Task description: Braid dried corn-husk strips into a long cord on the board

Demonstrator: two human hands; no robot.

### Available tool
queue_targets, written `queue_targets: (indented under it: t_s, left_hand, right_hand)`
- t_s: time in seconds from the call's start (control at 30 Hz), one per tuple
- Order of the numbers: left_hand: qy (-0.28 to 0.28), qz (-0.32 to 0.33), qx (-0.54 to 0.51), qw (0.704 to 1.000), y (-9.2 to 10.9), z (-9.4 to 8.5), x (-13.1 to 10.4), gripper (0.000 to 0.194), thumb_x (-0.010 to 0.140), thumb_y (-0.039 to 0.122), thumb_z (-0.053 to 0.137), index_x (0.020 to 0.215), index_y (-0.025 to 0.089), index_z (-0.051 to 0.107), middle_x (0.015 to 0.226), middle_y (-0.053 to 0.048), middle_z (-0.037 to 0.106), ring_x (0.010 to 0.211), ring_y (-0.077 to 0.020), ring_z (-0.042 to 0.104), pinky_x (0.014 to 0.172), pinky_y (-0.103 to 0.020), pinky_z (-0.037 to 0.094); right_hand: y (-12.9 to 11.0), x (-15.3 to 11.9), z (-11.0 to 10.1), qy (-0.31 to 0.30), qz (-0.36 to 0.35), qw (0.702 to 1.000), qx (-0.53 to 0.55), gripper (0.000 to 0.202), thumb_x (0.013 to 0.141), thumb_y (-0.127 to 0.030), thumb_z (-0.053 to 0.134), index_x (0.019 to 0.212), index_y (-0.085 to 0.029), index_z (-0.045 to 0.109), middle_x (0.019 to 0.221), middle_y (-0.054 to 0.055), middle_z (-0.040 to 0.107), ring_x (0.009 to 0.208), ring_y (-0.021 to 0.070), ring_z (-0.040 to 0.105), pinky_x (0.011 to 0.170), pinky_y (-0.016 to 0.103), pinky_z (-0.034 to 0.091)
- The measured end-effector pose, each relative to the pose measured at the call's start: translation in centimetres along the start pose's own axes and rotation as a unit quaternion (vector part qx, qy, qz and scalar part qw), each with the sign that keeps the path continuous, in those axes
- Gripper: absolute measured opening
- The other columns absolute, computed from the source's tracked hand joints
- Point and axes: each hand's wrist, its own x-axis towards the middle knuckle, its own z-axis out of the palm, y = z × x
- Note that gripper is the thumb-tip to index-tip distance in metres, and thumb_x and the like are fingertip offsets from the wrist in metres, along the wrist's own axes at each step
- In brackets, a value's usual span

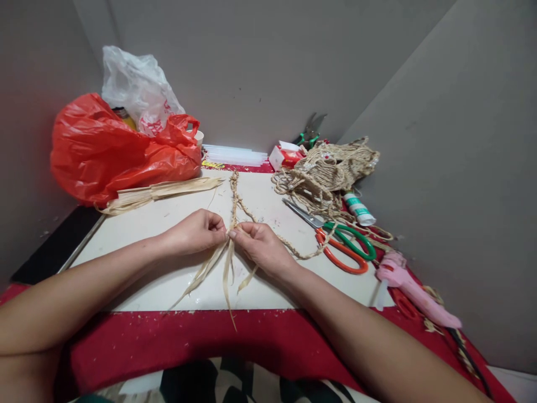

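Note:
A braid of dried straw-coloured husk strips point(234, 196) lies on the white board point(146, 291), with its loose strands point(227, 268) fanning out toward me. My left hand point(201, 229) pinches the strands at the lower end of the braid. Right beside it, my right hand point(260, 243) is closed on the same spot with thumb and forefinger, and the two fingertips nearly meet. A thin braided cord point(247, 208) runs from the braid behind my right hand and out to the right. The fingers partly hide the point where the strands cross.
Scissors point(335, 238) with green and orange handles lie right, by a heap of braided cord point(331, 168) and a white-green spool point(359, 210). A pink glue gun point(415, 285) rests at the right edge. Husk strips point(163, 193), a red plastic bag point(113, 157) and a black device point(59, 240) are left.

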Motion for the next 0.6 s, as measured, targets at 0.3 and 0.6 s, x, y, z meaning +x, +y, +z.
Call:
queue_targets:
  t_s: [0.3, 0.6]
  left_hand:
    - [0.017, -0.001, -0.023, 1.000, 0.3, 0.7, 0.0, 0.019, 0.076, 0.032, 0.052, 0.068, 0.015, 0.055, 0.050, 0.005, 0.045, 0.045, -0.0073, 0.039, 0.046, -0.020, 0.029]
    - [0.084, 0.056, -0.002, 0.995, 1.0, 1.5, -0.6, 0.015, 0.077, 0.023, 0.049, 0.065, 0.014, 0.052, 0.058, 0.004, 0.045, 0.056, -0.0084, 0.040, 0.055, -0.022, 0.033]
  right_hand:
    - [0.1, 0.0, 0.0, 0.022, -0.013, 1.000, -0.010, 0.034, 0.072, -0.039, 0.065, 0.058, -0.017, 0.042, 0.052, -0.006, 0.033, 0.048, 0.0063, 0.026, 0.044, 0.021, 0.021]
    - [-0.5, 0.0, 0.1, 0.042, -0.022, 0.999, -0.005, 0.030, 0.071, -0.036, 0.066, 0.060, -0.016, 0.047, 0.050, -0.007, 0.034, 0.047, 0.0059, 0.028, 0.045, 0.020, 0.023]
